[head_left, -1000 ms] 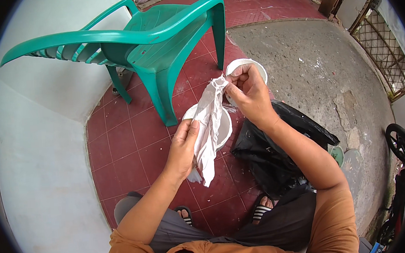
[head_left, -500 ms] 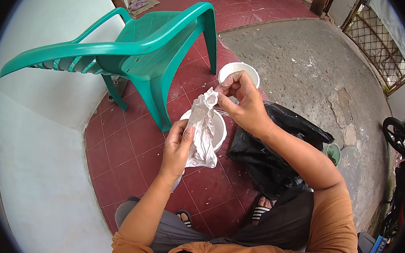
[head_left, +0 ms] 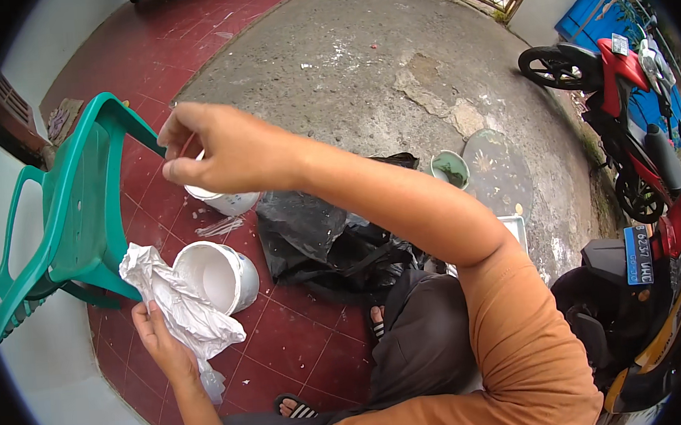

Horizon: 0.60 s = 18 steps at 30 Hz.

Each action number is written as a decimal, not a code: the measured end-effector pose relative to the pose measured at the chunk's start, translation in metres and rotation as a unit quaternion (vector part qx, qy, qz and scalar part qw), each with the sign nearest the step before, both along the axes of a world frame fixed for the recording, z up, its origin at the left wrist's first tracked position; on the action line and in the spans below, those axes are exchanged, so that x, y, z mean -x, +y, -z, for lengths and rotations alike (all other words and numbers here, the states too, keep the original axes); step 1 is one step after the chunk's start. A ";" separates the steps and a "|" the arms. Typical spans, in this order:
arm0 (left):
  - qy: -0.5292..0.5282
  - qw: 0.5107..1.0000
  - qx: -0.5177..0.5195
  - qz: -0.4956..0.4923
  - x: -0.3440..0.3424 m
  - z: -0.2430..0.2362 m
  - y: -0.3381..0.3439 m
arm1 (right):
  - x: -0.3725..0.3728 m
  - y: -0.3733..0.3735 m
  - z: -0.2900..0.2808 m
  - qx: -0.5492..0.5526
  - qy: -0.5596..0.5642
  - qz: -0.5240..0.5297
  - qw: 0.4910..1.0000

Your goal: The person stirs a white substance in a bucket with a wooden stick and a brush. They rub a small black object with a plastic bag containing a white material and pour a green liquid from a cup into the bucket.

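My left hand (head_left: 160,343) grips a crumpled white plastic sheet (head_left: 177,303) low at the left, beside a white bucket (head_left: 218,275) lying tilted on the red tiles. My right hand (head_left: 221,146) is raised above a second white pot (head_left: 228,202), its thumb and fingers pinched together. I see nothing between those fingers. The sheet hangs only from my left hand.
A green plastic chair (head_left: 73,223) stands at the left, close to the bucket. A black plastic bag (head_left: 323,241) lies in front of my knees. A small green bowl (head_left: 450,168) sits on the concrete beyond. Motorbikes (head_left: 626,113) are parked at the right.
My right hand has let go of the white sheet and lifted over the far pot. My left hand has dropped lower with the sheet. The view has swung to the right.
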State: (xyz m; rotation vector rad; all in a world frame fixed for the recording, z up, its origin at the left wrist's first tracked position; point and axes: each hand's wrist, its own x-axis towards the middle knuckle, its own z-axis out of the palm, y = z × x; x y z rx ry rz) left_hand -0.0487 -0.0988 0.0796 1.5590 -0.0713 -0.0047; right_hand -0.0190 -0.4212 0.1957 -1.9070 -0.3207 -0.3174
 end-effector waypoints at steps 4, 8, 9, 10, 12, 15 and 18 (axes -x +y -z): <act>0.038 0.998 0.052 0.000 -0.005 -0.010 0.002 | 0.049 -0.164 0.008 0.046 0.009 0.257 0.965; 0.094 0.993 0.074 -0.009 -0.008 -0.009 -0.011 | 0.164 -0.342 0.144 0.217 0.250 0.509 0.795; 0.113 0.989 0.088 -0.027 -0.008 -0.006 -0.019 | 0.205 -0.375 0.181 0.267 0.311 0.542 0.733; 0.116 0.989 0.088 -0.021 -0.010 -0.002 -0.023 | 0.240 -0.394 0.216 0.288 0.359 0.562 0.687; 0.111 0.990 0.083 0.003 -0.015 -0.004 -0.022 | 0.277 -0.404 0.267 0.261 0.492 0.540 0.631; 0.092 0.996 0.017 0.001 -0.012 -0.013 -0.046 | 0.308 -0.407 0.310 0.065 0.557 0.509 0.653; 0.090 0.996 -0.030 0.004 -0.013 -0.015 -0.069 | 0.320 -0.418 0.336 -0.094 0.589 0.440 0.672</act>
